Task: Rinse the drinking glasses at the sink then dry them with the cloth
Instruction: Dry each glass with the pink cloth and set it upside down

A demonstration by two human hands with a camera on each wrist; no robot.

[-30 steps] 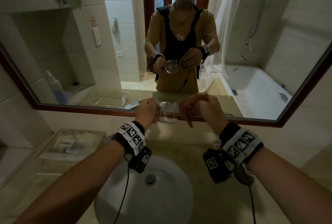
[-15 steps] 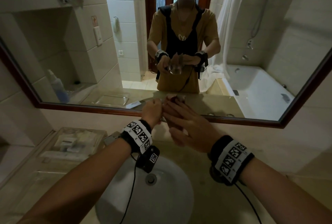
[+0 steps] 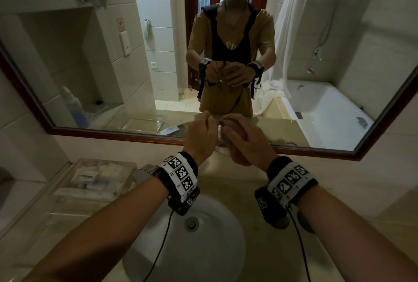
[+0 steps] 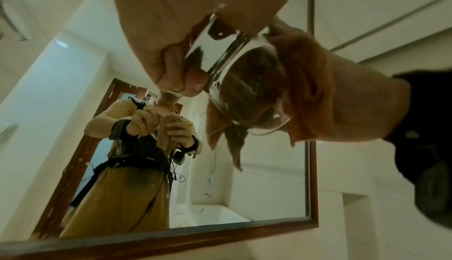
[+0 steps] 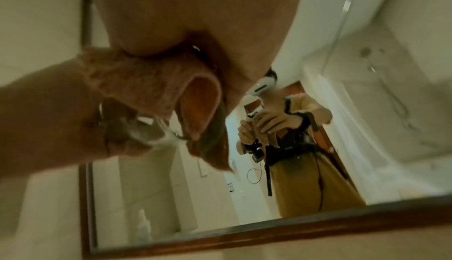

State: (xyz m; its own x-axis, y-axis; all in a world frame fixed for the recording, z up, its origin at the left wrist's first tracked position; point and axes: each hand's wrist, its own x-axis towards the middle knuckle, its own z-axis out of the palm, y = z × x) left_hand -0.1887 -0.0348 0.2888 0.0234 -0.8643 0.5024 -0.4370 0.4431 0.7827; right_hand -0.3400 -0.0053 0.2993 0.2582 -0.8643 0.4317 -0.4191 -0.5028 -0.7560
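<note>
Glass (image 4: 234, 74) lies sideways between both hands, mouth toward cloth (image 4: 308, 97).

Clear drinking glass (image 4: 234, 67) lies tilted, orange-brown cloth (image 4: 308, 82) wrapped around it (partly inside).

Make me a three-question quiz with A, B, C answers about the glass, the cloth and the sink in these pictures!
1. Where is the glass?
A. Held up in front of the mirror
B. Lying in the sink
C. In the tray on the counter

2. What colour is the cloth?
A. Blue
B. Orange-brown
C. Green

3. What is the right hand doing?
A. Hanging free
B. Turning a tap
C. Pressing the cloth to the glass

Answers:
1. A, the left hand grips it up at mirror level, above the counter.
2. B, the left wrist view shows it orange-brown.
3. C, the cloth sits bunched between that hand and the glass.
</note>
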